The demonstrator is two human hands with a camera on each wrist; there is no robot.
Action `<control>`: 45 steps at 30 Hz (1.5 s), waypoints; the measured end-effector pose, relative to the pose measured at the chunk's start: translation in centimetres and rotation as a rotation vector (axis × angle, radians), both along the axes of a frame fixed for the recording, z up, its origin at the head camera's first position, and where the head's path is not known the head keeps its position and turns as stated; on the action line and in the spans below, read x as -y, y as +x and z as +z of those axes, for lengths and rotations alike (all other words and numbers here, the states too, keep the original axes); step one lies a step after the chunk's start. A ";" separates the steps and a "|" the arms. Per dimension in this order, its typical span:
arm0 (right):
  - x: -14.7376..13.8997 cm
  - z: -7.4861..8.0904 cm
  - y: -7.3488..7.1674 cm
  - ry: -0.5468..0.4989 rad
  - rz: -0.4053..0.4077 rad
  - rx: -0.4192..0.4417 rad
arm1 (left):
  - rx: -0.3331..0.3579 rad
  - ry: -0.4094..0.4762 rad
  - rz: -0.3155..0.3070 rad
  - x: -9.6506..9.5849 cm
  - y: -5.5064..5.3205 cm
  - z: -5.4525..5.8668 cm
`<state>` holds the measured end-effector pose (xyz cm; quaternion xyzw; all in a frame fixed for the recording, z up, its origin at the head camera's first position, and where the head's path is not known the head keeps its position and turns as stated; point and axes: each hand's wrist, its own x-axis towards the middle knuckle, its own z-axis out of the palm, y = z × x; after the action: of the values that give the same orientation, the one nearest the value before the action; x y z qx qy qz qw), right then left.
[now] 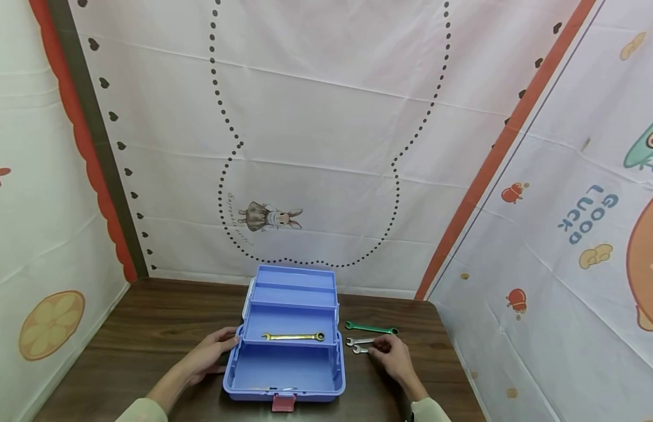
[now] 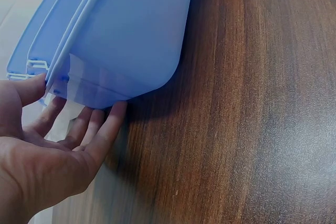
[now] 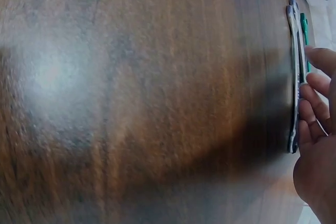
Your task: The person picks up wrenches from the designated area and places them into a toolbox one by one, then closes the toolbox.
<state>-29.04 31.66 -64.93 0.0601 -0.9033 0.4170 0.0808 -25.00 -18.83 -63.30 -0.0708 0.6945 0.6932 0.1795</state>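
Observation:
A blue toolbox (image 1: 284, 397) stands with its lid and trays raised. My left hand (image 1: 213, 354) holds its left side, the thumb at the rim and the fingers against the wall in the left wrist view. One gold wrench (image 1: 293, 337) lies in the lower tray. Right of the toolbox, my right hand (image 1: 392, 354) is over two silver wrenches (image 3: 292, 77), its bent fingers right at them and covering part of their length. I cannot tell whether the fingers grip one. A green wrench (image 1: 371, 328) lies just beyond them.
The dark wooden table (image 1: 163, 328) meets a printed cloth wall (image 1: 332, 205) behind the toolbox, with more cloth on both sides. A red latch (image 1: 283, 403) hangs from the toolbox front. Small thin items (image 1: 274, 388) lie inside along the front wall.

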 end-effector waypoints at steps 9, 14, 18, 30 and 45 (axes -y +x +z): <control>0.4 -1.1 0.2 -0.008 -0.017 -0.097 | -0.011 -0.001 -0.009 -0.1 0.1 0.1; 0.7 -1.6 0.2 -0.047 -0.033 -0.109 | -0.007 -0.015 0.008 -0.2 0.2 0.1; 0.7 -1.7 0.3 -0.045 -0.033 -0.079 | -0.001 -0.012 -0.001 -0.2 0.3 -0.1; 0.7 -1.6 0.2 0.001 -0.025 -0.093 | -0.008 -0.007 0.024 -0.2 0.2 -0.2; 0.8 -1.9 0.2 0.014 -0.017 -0.118 | -0.008 -0.025 0.036 -0.1 0.1 -0.3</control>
<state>-28.88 30.88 -66.79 0.0776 -0.9003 0.4057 0.1373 -24.88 -18.71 -63.58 -0.0827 0.7024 0.6879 0.1631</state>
